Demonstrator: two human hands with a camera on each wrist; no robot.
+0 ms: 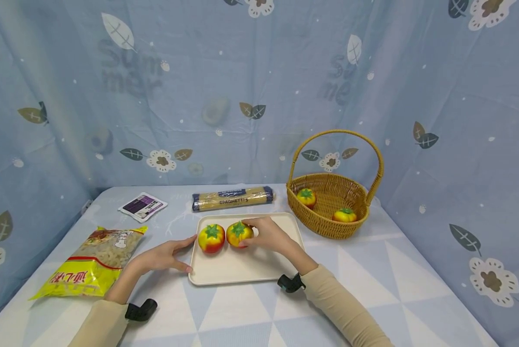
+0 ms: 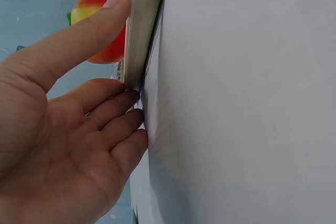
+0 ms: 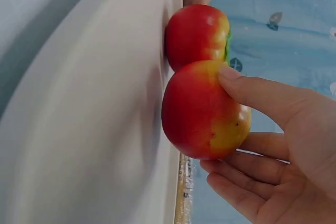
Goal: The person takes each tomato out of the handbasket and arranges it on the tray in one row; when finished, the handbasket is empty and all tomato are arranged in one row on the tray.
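My right hand [image 1: 266, 233] holds a red-and-yellow persimmon [image 3: 197, 114] with a green leafy top, thumb on one side and fingers on the other. A second persimmon [image 1: 211, 238] sits close beside it on the cream tray [image 1: 246, 267], towards the left. At the tray's left edge is my left hand [image 1: 164, 256], its thumb and index finger spread apart. In the left wrist view the thumb [image 2: 97, 27] reaches the tray rim, while the other fingers rest loosely bent by the tray's side and the table.
To the right behind the tray stands a wicker basket [image 1: 329, 227] with a tall handle, two persimmons inside. A spaghetti pack [image 1: 233, 198] lies behind the tray. On the left are a yellow pasta bag [image 1: 90, 265] and a small purple-and-white packet [image 1: 143, 206]. Blue curtains surround the table.
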